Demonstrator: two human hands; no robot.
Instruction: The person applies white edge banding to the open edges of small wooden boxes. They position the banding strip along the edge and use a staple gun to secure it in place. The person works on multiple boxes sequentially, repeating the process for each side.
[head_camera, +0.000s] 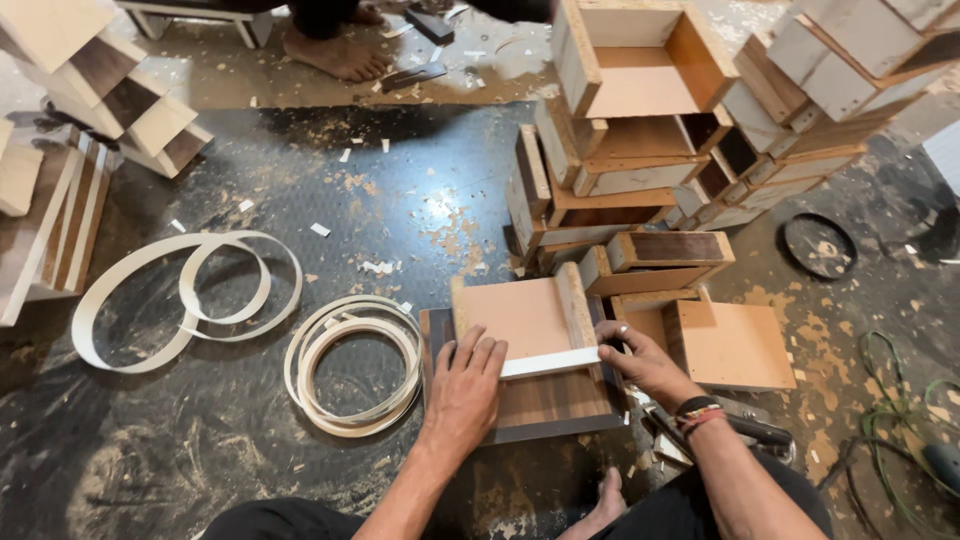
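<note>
Left hand (468, 385) flat on board (520, 318); right hand (640, 358) pinching white strip (548, 362); fingertips hidden.

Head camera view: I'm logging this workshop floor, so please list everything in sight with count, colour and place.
Small box: one, tan with a white strip along its near edge, under both hands.
Dark panel: one, brown wood grain, beneath the small box.
Edge-band coils: two, off-white; loose loops at left, tight coil centre-left.
Stacked boxes: many, tan and white, upper right.
Boards: several, brown and white, far left.
Black ring: one, right.
Green cord: one, lower right.
Another person's foot: one, top.
Left hand: flat on the box.
Right hand: at the strip's end.
</note>
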